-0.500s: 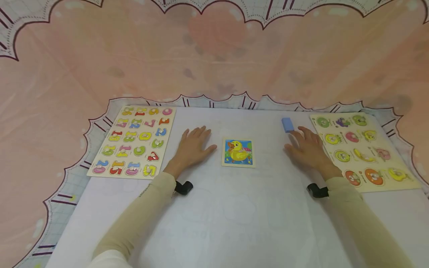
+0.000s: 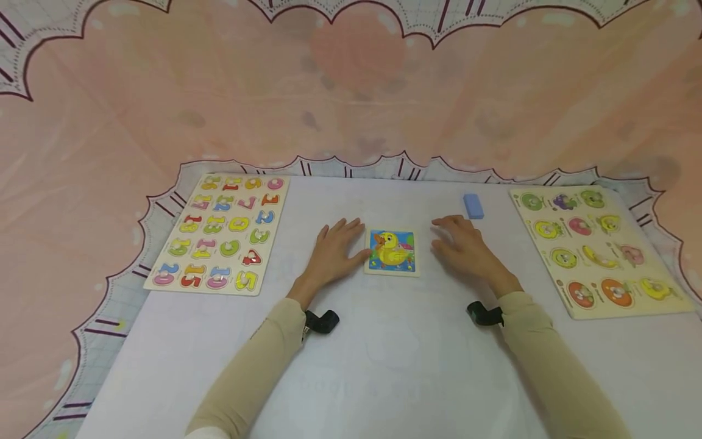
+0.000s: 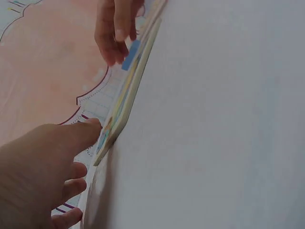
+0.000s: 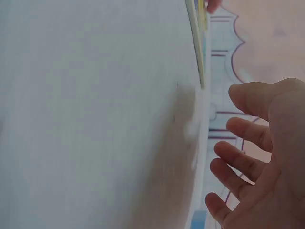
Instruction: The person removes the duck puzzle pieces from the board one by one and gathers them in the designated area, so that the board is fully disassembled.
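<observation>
A square duck puzzle (image 2: 392, 251) with a pale wooden frame lies flat at the middle of the white table. Just left of it is my left hand (image 2: 336, 253), fingers spread, the thumb tip at the puzzle's left edge; whether it touches cannot be told. My right hand (image 2: 466, 250) is held to the right of the puzzle, a small gap away, fingers loosely bent and holding nothing. In the left wrist view the puzzle (image 3: 131, 98) shows edge-on beyond the thumb. A blue block (image 2: 473, 206) lies behind the right hand.
On the left lies a number puzzle board (image 2: 269, 244) with colourful numerals. A fruit puzzle board (image 2: 554, 286) lies on the right. A patterned peach cloth (image 2: 351, 103) hangs behind the table (image 2: 395, 366).
Both hands have moved inward toward the duck puzzle, the right one leaving the blue block's side. The puzzle, block and boards stay where they were.
</observation>
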The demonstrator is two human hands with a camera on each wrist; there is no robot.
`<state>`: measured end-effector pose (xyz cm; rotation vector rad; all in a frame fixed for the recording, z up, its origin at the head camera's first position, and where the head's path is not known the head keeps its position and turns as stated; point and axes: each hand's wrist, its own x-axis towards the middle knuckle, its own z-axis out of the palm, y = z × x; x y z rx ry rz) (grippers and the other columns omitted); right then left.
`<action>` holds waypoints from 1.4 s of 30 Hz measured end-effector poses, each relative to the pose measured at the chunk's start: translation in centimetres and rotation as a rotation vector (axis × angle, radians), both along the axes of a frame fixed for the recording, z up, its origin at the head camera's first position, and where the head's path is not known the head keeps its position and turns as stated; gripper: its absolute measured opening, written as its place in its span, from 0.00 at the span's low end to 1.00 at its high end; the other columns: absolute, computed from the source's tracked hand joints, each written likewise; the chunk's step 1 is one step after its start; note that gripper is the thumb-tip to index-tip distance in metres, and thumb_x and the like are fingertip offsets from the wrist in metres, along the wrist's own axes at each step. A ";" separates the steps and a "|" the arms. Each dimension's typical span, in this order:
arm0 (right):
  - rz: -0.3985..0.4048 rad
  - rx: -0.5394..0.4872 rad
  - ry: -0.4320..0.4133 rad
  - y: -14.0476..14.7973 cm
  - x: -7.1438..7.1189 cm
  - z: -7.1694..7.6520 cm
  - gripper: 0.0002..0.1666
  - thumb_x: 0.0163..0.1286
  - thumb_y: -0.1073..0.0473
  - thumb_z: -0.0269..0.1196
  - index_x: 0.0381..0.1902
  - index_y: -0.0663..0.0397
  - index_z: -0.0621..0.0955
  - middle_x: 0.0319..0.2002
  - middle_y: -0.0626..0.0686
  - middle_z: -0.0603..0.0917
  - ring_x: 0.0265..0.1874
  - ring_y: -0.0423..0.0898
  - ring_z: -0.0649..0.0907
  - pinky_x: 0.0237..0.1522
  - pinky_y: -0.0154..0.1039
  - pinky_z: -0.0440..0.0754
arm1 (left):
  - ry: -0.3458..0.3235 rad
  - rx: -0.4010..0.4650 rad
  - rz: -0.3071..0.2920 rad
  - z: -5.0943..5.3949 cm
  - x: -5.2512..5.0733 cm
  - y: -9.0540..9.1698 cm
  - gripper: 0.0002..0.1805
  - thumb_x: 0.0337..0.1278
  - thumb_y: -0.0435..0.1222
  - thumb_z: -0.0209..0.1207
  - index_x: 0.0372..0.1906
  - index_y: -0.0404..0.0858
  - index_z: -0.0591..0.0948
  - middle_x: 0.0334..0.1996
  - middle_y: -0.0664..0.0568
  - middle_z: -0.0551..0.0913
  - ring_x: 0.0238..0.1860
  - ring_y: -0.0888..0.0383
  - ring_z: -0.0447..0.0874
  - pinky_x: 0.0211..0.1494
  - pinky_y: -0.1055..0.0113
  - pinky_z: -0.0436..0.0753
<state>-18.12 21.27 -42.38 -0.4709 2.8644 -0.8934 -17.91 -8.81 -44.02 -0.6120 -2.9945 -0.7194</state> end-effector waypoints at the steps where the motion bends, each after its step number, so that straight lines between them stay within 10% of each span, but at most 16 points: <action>1: 0.002 0.001 -0.004 -0.4 -0.1 -0.1 0.27 0.69 0.53 0.57 0.64 0.52 0.69 0.65 0.61 0.65 0.65 0.59 0.63 0.63 0.60 0.58 | 0.007 0.004 -0.001 -0.1 0.1 0.1 0.34 0.59 0.55 0.55 0.68 0.45 0.68 0.70 0.54 0.65 0.73 0.48 0.55 0.74 0.42 0.49; 23: 0.195 -0.044 0.005 -7.4 -1.4 0.3 0.26 0.70 0.54 0.55 0.63 0.56 0.71 0.57 0.59 0.74 0.58 0.56 0.72 0.64 0.57 0.64 | 0.122 0.013 0.017 -1.3 0.9 0.3 0.33 0.57 0.57 0.57 0.65 0.47 0.71 0.66 0.57 0.71 0.72 0.49 0.59 0.73 0.40 0.50; 42: 0.175 -0.070 0.036 -8.1 -1.7 -0.4 0.20 0.70 0.53 0.56 0.56 0.56 0.76 0.55 0.58 0.73 0.57 0.55 0.70 0.61 0.57 0.62 | 0.159 0.020 0.019 -1.5 1.1 0.6 0.32 0.57 0.56 0.58 0.64 0.46 0.73 0.65 0.56 0.72 0.71 0.49 0.61 0.71 0.40 0.53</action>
